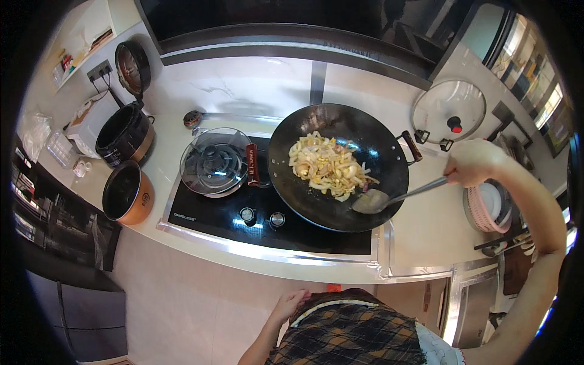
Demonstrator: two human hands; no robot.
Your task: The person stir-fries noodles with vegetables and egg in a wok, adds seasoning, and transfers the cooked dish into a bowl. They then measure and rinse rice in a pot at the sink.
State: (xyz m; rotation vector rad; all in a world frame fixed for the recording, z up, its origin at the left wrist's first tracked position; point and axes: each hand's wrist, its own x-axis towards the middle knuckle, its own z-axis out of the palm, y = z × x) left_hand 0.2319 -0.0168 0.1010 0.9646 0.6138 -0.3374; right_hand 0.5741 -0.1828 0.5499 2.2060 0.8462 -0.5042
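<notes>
My right hand (474,162) grips the handle of a metal wok spatula (372,201). The spatula's blade rests on the lower right inside of a dark wok (315,212). Sliced pale food (328,166), perhaps onion with yellowish bits, lies heaped in the wok's middle, left of the blade. The wok sits on the right side of a black glass two-burner cooktop (205,212). My left hand (294,303) hangs low by the front of a plaid apron (356,333), with no object visible in it; its fingers are loosely extended.
A lidded pan (216,164) with a brown handle stands left of the wok. Farther left are an open rice cooker (125,132) and its inner pot (137,198). A glass lid (449,107) leans behind my right hand; a pink basket (479,210) sits right. A range hood (296,39) overhangs the back.
</notes>
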